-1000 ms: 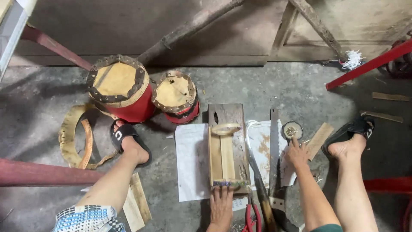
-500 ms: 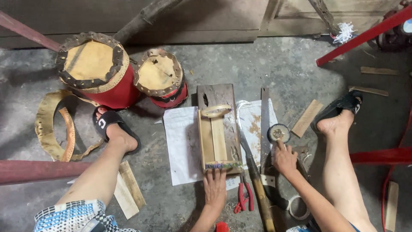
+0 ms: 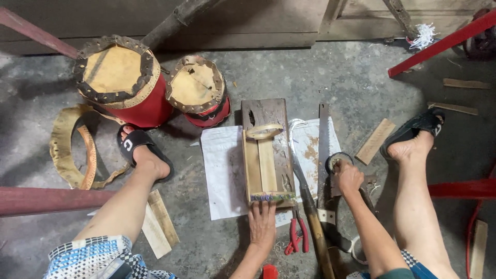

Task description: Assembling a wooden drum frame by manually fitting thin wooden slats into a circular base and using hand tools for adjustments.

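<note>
Your left hand [image 3: 262, 223] lies flat and open on the near end of the long pale wooden frame [image 3: 266, 165], which runs near-to-far over the white sheet [image 3: 222, 170], while your right hand [image 3: 349, 177] closes on the small round tin [image 3: 338, 161] just right.

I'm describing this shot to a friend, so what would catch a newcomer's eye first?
Two red drums stand at top left on the concrete floor. In the middle lies a wooden frame on a board, with the left hand at its near end. Beside it lies a saw, and the right hand touches a small round tin.
</note>
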